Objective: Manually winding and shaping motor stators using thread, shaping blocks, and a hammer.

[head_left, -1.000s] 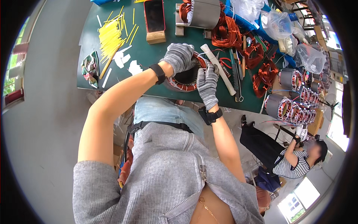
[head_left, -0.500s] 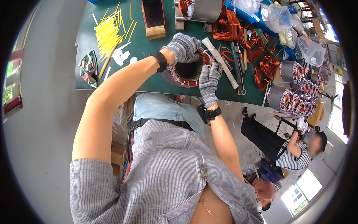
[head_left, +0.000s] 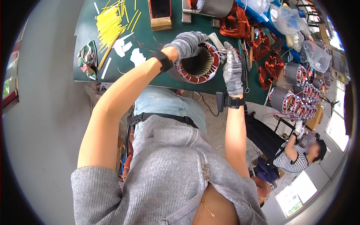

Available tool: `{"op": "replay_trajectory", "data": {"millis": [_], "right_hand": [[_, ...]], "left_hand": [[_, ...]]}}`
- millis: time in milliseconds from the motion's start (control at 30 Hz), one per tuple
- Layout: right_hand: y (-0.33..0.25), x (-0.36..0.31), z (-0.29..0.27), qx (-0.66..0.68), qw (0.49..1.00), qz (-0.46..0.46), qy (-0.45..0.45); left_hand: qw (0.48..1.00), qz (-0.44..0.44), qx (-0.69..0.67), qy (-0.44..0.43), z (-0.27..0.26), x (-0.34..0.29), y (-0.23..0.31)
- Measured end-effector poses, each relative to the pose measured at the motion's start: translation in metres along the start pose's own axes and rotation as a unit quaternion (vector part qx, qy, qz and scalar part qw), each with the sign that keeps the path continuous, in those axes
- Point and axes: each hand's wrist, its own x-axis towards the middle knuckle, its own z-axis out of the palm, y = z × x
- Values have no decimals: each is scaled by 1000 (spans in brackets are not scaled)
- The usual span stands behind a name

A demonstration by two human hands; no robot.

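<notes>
Grey ribbed cloth of a shirt (head_left: 161, 150) nearest of all, then pale blue jeans (head_left: 165, 107). Black bands on both wrists, grey striped gloves on both hands. Left hand (head_left: 188, 43) curled over the top left edge of a round motor ring (head_left: 204, 63), gripping it. Right hand (head_left: 233, 71) just past its right side, fingers up, near thin white string (head_left: 221, 51); hard to tell if pinching or loose. Red-brown wire and white ties around the rim, dark hole in the middle, all close to the near edge of a green table (head_left: 178, 27). Over on the left, crumpled rag (head_left: 87, 60), white scraps (head_left: 138, 57), heap of thin yellow sticks (head_left: 109, 29). Farther up, phone (head_left: 160, 8) touching a small wood block (head_left: 161, 24). Right of that, big grey motor part (head_left: 215, 6) and loops of copper wire (head_left: 234, 26). Farthest right, more wire-wound rings (head_left: 290, 104) near a person in a striped top (head_left: 292, 162).
</notes>
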Motion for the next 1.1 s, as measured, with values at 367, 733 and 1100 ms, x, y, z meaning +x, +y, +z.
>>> {"op": "replay_trajectory", "data": {"millis": [367, 733, 1100], "right_hand": [[-45, 31, -19, 7, 984, 65, -168], [-61, 23, -24, -27, 980, 84, -180], [-41, 13, -7, 74, 988, 117, -65]], "left_hand": [[1000, -8, -13, 23, 2, -4, -6], [1000, -6, -23, -15, 7, 5, -11], [996, -57, -46, 50, 12, -4, -2]]}}
